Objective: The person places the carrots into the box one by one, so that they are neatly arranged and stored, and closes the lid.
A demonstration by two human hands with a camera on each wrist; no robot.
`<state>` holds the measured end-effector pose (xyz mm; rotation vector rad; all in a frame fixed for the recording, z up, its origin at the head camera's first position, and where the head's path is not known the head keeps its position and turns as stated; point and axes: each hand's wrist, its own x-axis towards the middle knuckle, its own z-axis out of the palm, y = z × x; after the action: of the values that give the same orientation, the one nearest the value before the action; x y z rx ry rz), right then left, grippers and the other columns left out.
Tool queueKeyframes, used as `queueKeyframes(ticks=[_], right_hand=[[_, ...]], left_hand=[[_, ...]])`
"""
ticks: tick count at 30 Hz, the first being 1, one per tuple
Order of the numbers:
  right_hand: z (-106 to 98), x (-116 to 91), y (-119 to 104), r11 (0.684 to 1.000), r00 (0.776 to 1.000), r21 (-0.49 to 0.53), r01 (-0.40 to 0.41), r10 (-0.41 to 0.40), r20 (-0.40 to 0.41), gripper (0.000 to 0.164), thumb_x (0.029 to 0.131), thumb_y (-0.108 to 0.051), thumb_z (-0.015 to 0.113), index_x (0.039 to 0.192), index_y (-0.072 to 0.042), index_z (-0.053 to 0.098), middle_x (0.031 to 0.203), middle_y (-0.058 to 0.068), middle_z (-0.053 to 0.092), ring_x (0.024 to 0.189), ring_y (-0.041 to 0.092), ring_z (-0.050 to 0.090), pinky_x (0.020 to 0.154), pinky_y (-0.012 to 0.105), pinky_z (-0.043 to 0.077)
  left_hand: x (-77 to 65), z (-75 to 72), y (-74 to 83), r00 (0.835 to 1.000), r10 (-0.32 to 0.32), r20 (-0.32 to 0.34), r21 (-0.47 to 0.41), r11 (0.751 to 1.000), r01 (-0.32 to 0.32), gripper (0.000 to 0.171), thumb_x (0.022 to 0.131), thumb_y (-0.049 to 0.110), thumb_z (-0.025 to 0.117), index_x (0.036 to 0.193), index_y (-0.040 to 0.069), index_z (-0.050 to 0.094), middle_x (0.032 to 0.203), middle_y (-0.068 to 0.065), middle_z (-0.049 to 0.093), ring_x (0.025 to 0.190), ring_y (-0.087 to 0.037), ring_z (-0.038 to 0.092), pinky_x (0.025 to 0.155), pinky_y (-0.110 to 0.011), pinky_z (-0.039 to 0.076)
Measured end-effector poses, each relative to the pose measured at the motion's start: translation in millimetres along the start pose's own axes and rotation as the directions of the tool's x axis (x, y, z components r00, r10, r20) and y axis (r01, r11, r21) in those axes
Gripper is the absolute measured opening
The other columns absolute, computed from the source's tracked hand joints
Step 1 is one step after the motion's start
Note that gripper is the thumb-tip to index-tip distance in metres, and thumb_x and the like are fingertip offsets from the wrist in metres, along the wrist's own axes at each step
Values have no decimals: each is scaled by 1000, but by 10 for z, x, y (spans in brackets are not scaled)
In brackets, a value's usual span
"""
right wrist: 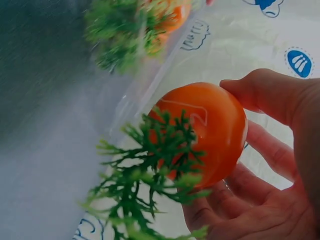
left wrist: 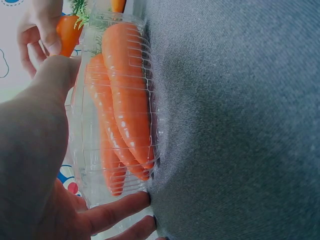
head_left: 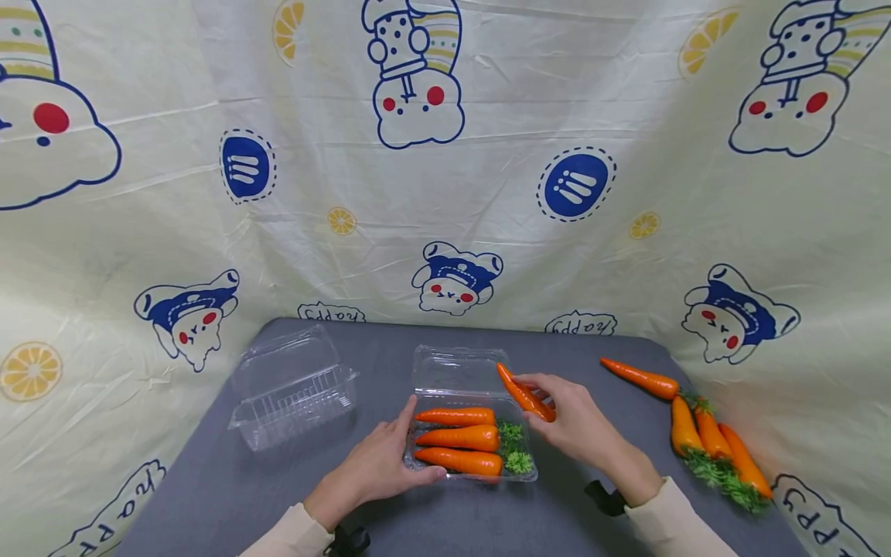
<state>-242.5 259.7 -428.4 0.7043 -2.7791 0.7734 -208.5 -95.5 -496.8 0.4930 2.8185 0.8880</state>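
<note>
My right hand [head_left: 574, 418] pinches an orange carrot [head_left: 518, 391] between thumb and fingers, tilted over the right rear of a clear plastic clamshell box [head_left: 532, 464]. In the right wrist view, that carrot's [right wrist: 215, 130] thick end and green leaves [right wrist: 145, 175] face the camera. Several carrots [head_left: 459, 439] lie side by side in the box, tips to the left and leaves to the right. With fingers and thumb nearly straight, my left hand [head_left: 379, 460] rests against the box's left end and front corner. Its fingers [left wrist: 117, 212] touch the box end in the left wrist view.
Another clear clamshell box [head_left: 295, 402], lid up, stands at the left of the grey table [head_left: 278, 510]. At the right edge lie several loose carrots [head_left: 710, 433] with leaves. A printed curtain [head_left: 487, 193] hangs behind the table.
</note>
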Motion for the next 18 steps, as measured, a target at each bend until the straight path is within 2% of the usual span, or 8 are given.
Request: queueKeyframes(ticks=[7, 18], right_hand=[[26, 88, -173, 999, 999, 41, 9, -11, 34, 55, 102, -13, 91, 154, -15, 73, 133, 4, 82, 110, 17, 78, 91, 35, 69], [64, 222, -384, 987, 991, 161, 28, -48, 123, 56, 104, -9, 85, 157, -15, 70, 135, 3, 83, 115, 18, 79, 98, 36, 70]], left_hand=[[2, -9, -7, 1000, -2, 5, -1, 1000, 2, 136, 93, 79, 84, 188, 12, 15, 170, -20, 65, 143, -40, 67, 114, -65, 62], [-8, -28, -1, 1000, -6, 17, -16, 1000, 6, 134, 94, 78, 84, 189, 13, 15, 171, -21, 64, 140, -39, 68, 113, -66, 63]])
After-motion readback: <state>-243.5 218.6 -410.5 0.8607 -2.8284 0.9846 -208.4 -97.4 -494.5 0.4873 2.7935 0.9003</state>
